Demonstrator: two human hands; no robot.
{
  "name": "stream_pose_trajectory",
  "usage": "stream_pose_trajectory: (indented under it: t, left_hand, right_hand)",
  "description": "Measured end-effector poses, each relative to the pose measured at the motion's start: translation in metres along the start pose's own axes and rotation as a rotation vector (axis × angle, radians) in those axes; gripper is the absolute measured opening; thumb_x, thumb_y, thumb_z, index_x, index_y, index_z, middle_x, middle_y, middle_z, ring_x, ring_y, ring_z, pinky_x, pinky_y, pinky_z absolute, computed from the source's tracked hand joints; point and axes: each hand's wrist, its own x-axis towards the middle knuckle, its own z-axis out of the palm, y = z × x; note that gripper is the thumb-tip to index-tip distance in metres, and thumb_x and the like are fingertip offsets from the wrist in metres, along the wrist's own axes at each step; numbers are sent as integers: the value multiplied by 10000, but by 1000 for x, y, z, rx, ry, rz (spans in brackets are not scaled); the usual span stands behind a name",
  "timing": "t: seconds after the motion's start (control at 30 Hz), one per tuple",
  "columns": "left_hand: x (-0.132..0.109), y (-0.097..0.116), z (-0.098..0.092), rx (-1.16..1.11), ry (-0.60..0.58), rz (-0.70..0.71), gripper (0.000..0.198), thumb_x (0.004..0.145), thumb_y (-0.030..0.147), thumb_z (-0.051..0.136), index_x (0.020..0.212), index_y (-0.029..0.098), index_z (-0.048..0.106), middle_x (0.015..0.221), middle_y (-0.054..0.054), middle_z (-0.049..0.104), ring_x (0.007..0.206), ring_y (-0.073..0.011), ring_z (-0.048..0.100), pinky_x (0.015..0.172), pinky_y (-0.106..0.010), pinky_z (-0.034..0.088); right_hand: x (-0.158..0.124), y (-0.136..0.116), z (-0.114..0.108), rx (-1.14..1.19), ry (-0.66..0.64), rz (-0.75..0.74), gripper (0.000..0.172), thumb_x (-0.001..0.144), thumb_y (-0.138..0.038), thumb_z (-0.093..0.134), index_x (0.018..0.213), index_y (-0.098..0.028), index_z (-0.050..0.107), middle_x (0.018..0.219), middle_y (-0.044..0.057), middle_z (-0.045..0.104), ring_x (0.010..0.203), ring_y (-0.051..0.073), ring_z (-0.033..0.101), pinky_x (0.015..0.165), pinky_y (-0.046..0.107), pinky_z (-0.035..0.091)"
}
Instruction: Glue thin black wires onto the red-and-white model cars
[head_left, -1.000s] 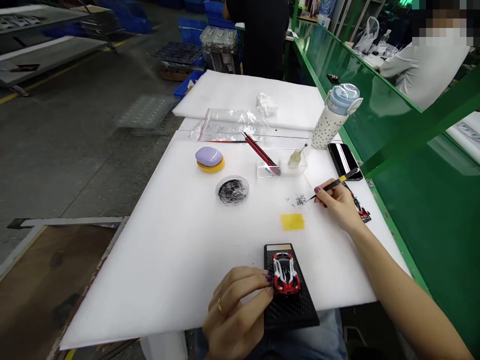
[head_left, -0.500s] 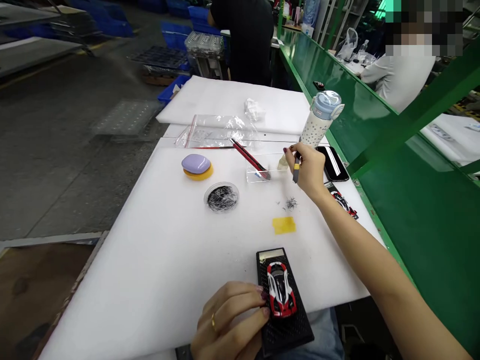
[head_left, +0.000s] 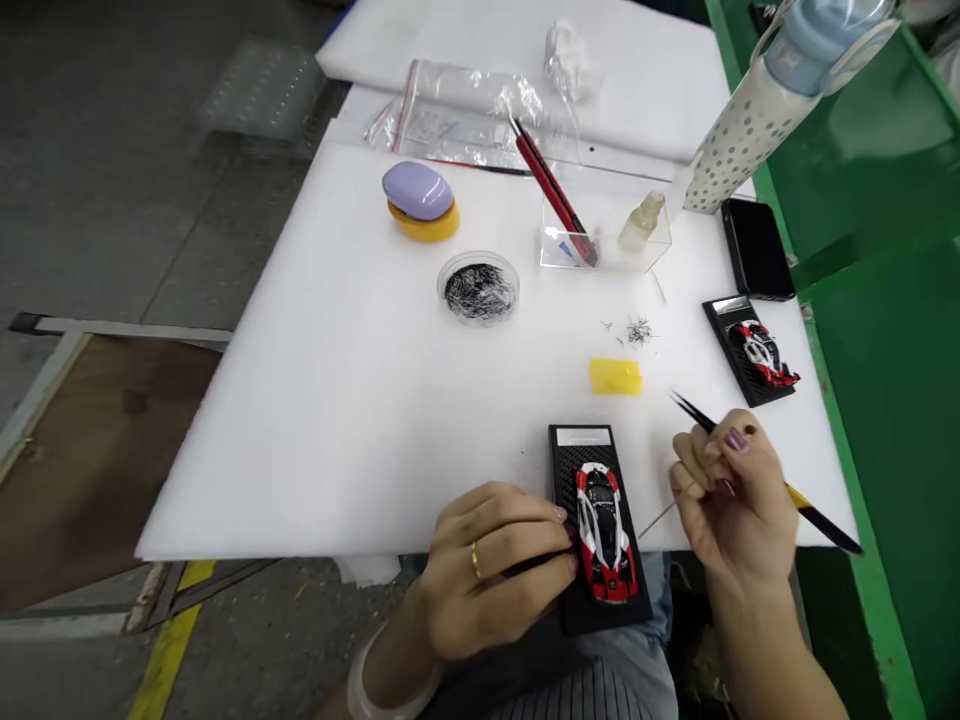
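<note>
My left hand (head_left: 499, 565) grips the left side of a black display base (head_left: 568, 612), fingertips beside the red, white and black model car (head_left: 606, 530) on it. The base lies tilted over the table's front edge. To its right, my right hand (head_left: 739, 500) is closed around black tweezers (head_left: 821, 520) with a yellow band, their tips pointing up and left. A thin rod (head_left: 658, 518) sticks out below the same fingers toward the car. Ahead lie yellow tape (head_left: 615, 377), a small pile of black fibres (head_left: 639, 331) and a round clear dish (head_left: 480, 288) of such fibres.
A clear box (head_left: 600, 255) holds a small bottle (head_left: 642, 220) and a red-handled tool (head_left: 555, 190). Farther out are a purple-and-yellow case (head_left: 420, 200), plastic bag (head_left: 480, 115) and dotted flask (head_left: 750, 130). At right lie a phone (head_left: 757, 248) and second model car (head_left: 761, 350).
My right hand has come back from beside the small bottle to the right of the car, now with the thin rod showing. The view has tilted down; my left hand keeps its grip.
</note>
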Motion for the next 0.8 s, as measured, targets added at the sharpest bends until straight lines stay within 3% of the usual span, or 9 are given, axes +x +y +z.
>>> stream_pose_trajectory:
  t: [0.17, 0.37, 0.53, 0.8]
  left_hand:
    - [-2, 2, -2, 5, -35, -16, 145, 936, 46, 613, 888, 127, 723, 929, -25, 747, 1001, -165, 691, 746, -309, 583]
    - [-4, 3, -3, 10, -50, -47, 176, 976, 86, 576, 910, 139, 730, 982, 9, 748, 1022, -156, 706, 775, -310, 597]
    - [-2, 4, -3, -18, -19, -43, 129, 948, 60, 616, 905, 113, 726, 953, -28, 748, 1036, -162, 681, 759, -311, 578]
    - [0, 4, -2, 5, -17, -50, 132, 953, 81, 617, 900, 134, 727, 919, -16, 754, 976, -162, 699, 729, -304, 594]
  right_hand:
    - [3, 20, 2, 53, -11, 49, 422, 849, -327, 732, 613, -225, 397, 516, -73, 187, 474, 100, 137, 373, 216, 118]
    - [0, 20, 2, -7, -10, 32, 347, 875, -327, 715, 647, -241, 468, 527, -68, 241, 471, 102, 180, 383, 221, 142]
    - [-1, 20, 2, 38, 17, 55, 310, 845, -275, 728, 635, -237, 503, 518, -63, 258, 464, 96, 200, 380, 226, 130]
    - [-1, 21, 3, -3, 18, 33, 335, 850, -297, 726, 639, -240, 472, 518, -68, 253, 450, 93, 209, 375, 229, 136]
